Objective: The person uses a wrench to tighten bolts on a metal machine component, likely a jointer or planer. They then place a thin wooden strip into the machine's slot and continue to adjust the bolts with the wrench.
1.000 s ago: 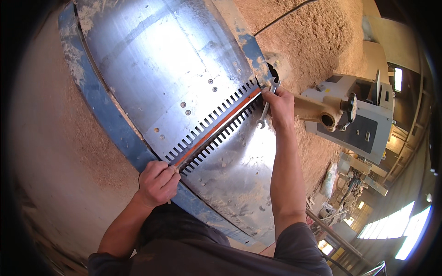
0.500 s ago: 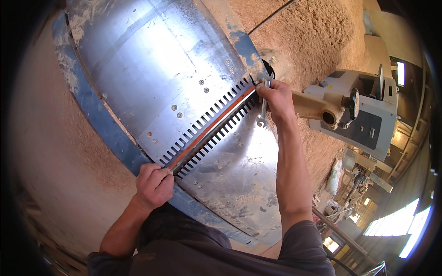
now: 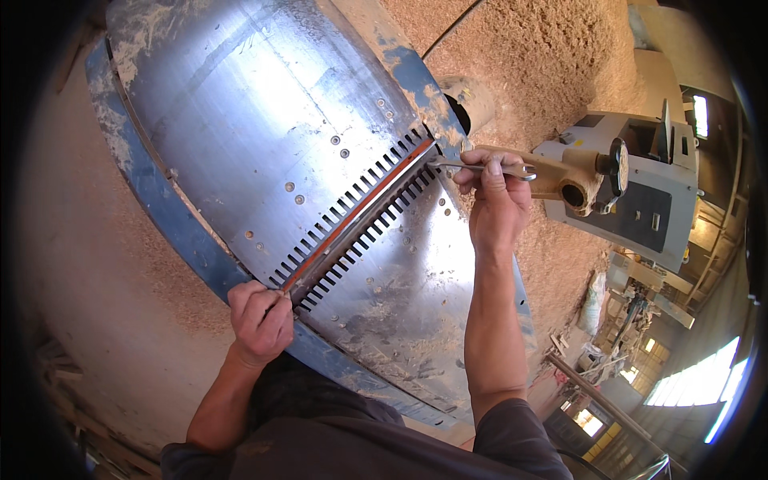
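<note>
Wrench (image 3: 464,166) lies between the fingers (image 3: 481,154) of the right hand (image 3: 498,198).

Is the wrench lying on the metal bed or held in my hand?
Held: your right hand grips the wrench between thumb and fingers, one end near the toothed slot.

Wrench (image 3: 458,165) in right hand (image 3: 498,196), left hand (image 3: 262,322) at end of orange strip (image 3: 358,214)
</note>
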Demonstrator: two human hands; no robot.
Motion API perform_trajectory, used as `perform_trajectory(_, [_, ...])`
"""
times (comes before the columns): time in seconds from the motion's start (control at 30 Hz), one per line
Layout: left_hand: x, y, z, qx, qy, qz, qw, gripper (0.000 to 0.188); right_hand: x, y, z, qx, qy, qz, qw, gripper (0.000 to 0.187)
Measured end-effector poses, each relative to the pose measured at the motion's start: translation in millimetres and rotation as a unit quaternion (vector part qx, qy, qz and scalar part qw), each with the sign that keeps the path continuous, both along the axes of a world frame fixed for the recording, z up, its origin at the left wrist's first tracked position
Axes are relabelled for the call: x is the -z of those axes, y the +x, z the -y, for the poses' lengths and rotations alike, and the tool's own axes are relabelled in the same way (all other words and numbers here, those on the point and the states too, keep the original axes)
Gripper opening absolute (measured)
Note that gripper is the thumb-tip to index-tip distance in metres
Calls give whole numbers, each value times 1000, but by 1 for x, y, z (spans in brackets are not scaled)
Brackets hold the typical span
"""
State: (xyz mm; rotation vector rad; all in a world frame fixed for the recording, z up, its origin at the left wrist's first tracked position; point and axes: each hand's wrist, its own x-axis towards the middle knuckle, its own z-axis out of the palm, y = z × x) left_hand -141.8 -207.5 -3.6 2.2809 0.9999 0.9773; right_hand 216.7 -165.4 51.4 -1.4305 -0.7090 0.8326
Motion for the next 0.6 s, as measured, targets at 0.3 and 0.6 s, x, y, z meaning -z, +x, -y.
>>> perform_trajectory(0.3, [0,2,-1,1,7,5,1000,28,16,-1,-13,-13,-55,-24,998,10])
perform_trajectory(0.6, [-1,3,-2,-5,13,23,1000,26,23,-54,21,-143,7,417,898,12])
